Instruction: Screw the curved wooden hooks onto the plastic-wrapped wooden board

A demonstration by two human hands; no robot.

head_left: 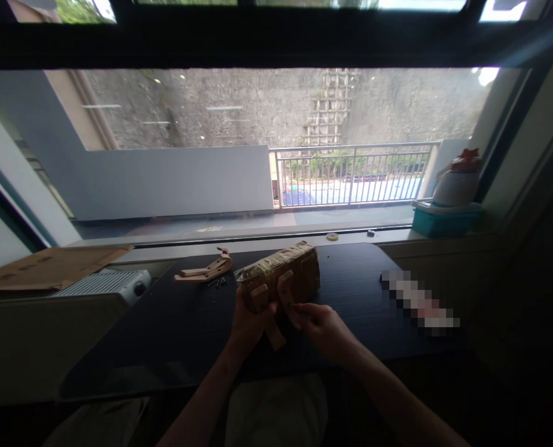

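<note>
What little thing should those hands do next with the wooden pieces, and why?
Maybe the right hand should gently press on the right wooden piece, while the left hand steadies the left wooden piece. The right hand's fingertips are at one piece, and the left hand holds the other. I can't tell if those fingertips pinch anything tiny.

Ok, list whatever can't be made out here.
In the head view:
Left hand: fingers partly hidden by the left wooden piece.
Right hand: anything between its fingertips is too small and dark.
Thin dark pieces: too small to identify.
Object at right on the table: blurred by pixelation.
Brown sheet: cut off by the left edge.
</note>
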